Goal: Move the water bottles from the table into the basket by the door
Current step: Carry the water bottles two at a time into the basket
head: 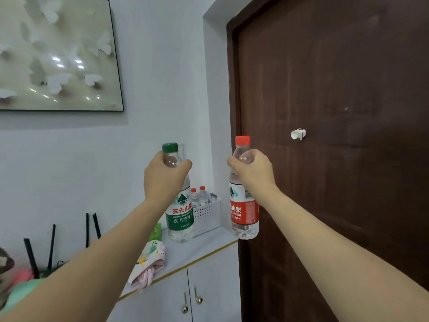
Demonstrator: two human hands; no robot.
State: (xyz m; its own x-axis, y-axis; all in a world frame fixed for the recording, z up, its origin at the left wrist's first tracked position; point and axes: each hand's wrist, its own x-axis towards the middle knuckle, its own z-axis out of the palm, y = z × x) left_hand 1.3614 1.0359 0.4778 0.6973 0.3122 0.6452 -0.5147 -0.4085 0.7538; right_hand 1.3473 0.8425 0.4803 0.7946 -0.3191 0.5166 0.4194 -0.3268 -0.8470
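Left hand [166, 180] clenched around the shoulder of the green bottle [180, 205], fingers wrapped fully, thumb tip pressed at the front just under the green ribbed cap. Clear smooth plastic, round body, green and white glossy label; held upright in the air, in front of the desk [199, 248] and of the basket [206, 214].

Behind, between both bottles: white plastic basket, rectangular, wall with rows of small round holes, standing on the pale smooth desk in the corner next to the door [336, 159]. Inside it, two small bottles [200, 196] with red caps, upright.

Right hand [254, 173] in the same tight grip on the shoulder of the red bottle [245, 212], neck and red cap above the fist. Clear plastic, red label, ribbed bottom; upright, in the air before the dark brown wooden door.
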